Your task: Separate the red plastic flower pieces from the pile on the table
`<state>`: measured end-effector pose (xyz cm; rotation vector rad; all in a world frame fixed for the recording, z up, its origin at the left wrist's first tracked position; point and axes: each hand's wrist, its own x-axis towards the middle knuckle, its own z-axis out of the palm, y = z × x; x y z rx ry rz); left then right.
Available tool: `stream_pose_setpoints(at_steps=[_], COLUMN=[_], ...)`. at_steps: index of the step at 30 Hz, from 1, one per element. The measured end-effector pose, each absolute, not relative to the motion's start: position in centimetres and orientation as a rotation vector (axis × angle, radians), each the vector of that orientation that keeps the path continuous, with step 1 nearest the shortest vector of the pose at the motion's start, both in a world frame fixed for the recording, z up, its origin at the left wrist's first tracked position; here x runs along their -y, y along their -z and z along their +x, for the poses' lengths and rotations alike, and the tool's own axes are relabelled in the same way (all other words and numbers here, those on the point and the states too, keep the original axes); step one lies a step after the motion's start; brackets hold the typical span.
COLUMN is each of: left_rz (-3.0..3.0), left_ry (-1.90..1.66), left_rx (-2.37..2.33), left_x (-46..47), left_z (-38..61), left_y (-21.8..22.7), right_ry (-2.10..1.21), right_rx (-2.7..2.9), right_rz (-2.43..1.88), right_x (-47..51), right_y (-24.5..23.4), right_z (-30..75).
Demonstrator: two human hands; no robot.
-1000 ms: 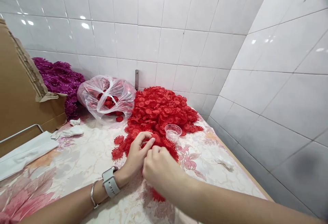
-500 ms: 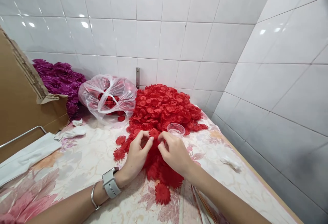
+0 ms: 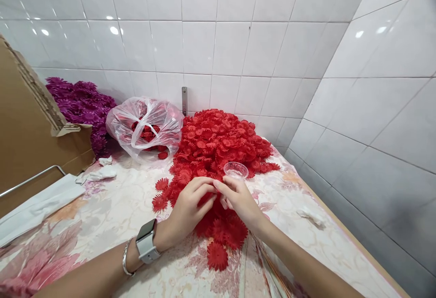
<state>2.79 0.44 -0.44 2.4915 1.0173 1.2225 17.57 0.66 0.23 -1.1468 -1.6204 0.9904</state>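
Observation:
My left hand (image 3: 192, 205), with a watch and a bangle on its wrist, curls in the middle of the table. Its fingertips meet those of my right hand (image 3: 240, 200), which is closed in a pinch. A red artificial flower pinched by the left fingers is mostly covered by my hands; whatever the right fingers grip is hidden. Behind and under both hands spreads a large heap of red artificial flowers (image 3: 221, 141). One loose red flower (image 3: 217, 255) lies nearest me. Just beyond my right fingers sits a small clear plastic cup (image 3: 236, 170).
A clear plastic bag (image 3: 145, 127) with red flowers stands at the back, beside a purple flower heap (image 3: 80, 109). A cardboard box (image 3: 41, 134) occupies the left. Thin stems (image 3: 269, 266) lie under my right forearm. Crumpled tissue (image 3: 311, 217) lies right, near tiled walls.
My fingertips have come together, and my left hand has turned over the red flower, which showed between the hands before. The view has shifted slightly.

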Motion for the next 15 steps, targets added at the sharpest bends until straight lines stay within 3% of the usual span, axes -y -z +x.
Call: stream_pose_setpoints(at_steps=[8,15], left_rz=[3.324,3.428], left_ry=[-0.700,-0.587], left_rx=[-1.014,-0.973], left_x=[-0.7,1.4], left_z=[2.8,4.6], left_y=[0.1,-3.8], right_ry=[-0.778,-0.634], right_rx=[1.624,1.717], right_rz=[-1.243,-1.215], right_x=[-1.3,-1.0], right_y=[0.4,0.0], right_z=[18.2,18.5])
